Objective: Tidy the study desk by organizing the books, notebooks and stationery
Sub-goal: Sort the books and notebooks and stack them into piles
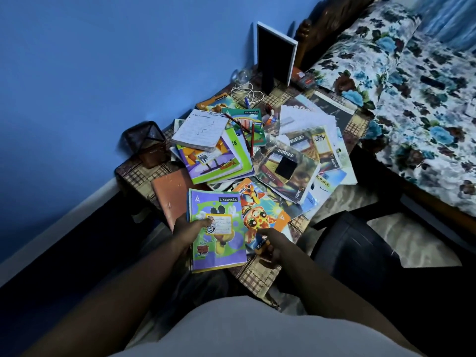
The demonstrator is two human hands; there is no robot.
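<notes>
My left hand (189,231) grips a small stack of notebooks topped by a green and purple classmate notebook (219,243), thumb on its cover, at the desk's near edge. My right hand (271,244) pinches the near corner of an orange cartoon notebook (260,210) lying flat beside it. A brown notebook (171,194) lies to the left. Behind, a loose heap of notebooks (216,161) carries an open lined notepad (199,130). Red pencils (247,132) lie across the heap. More books and papers (296,161) spread to the right.
A dark mesh pen holder (148,144) stands at the desk's left corner by the blue wall. A black framed board (275,52) leans at the back, with a white cable (246,94) near it. A dark chair (360,243) and a floral bed (412,99) lie right.
</notes>
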